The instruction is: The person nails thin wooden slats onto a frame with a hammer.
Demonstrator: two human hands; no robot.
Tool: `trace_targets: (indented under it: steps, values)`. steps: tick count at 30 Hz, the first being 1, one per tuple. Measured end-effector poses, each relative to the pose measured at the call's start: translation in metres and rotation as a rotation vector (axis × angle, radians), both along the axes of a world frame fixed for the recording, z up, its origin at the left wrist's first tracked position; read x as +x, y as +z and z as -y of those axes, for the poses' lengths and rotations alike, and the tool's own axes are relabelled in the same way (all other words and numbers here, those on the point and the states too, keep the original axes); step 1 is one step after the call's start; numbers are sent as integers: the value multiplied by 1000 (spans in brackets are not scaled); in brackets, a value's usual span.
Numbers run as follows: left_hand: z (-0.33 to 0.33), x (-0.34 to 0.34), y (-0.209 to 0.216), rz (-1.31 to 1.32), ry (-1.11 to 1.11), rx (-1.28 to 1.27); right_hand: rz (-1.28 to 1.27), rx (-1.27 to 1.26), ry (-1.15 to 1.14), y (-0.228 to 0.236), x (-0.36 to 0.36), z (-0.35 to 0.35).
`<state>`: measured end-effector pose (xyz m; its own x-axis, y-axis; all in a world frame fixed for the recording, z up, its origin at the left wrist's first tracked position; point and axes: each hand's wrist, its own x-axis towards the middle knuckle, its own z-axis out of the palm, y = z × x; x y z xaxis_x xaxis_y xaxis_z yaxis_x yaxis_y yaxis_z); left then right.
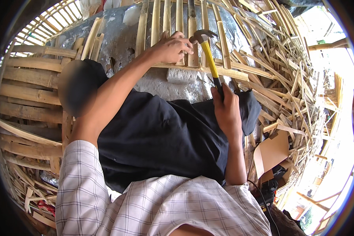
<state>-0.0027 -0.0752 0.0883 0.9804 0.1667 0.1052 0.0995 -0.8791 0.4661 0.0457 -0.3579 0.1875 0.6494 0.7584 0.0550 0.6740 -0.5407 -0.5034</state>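
In my right hand (pixel 228 108) is a claw hammer (pixel 209 59), gripped by the black end of its yellow and black handle. Its steel head is raised above the bamboo slats (pixel 155 23), near the end of one darker slat. My left hand (pixel 173 48) bends over the near ends of the slats, left of the hammer head, with its fingers curled in. Whatever those fingers pinch, if anything, is too small to make out. The slats run side by side away from me, and a bamboo crosspiece (pixel 224 72) lies across their near ends.
A pale block (pixel 183 76) stands under the crosspiece. Dark cloth (pixel 161 137) covers my legs. Bamboo panelling (pixel 29 94) is on the left. Loose bamboo offcuts (pixel 287 67) pile up on the right, with a cardboard piece (pixel 272 153) and a cable (pixel 263 196) nearer me.
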Motion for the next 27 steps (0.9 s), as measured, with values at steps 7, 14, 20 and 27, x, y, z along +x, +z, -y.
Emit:
trace_targets:
  steps: [7,14,20,27]
  values:
    - [-5,17,-12,276,-288,-381,-551,359,-122,-59,34,-14]
    - [7,14,-11,231,-327,-254,-892,371,-300,-61,40,-2]
    - [5,21,-2,206,-358,-105,-928,344,-267,-60,40,-3]
    - [-4,31,-7,253,-423,28,-926,315,-208,-58,39,-2]
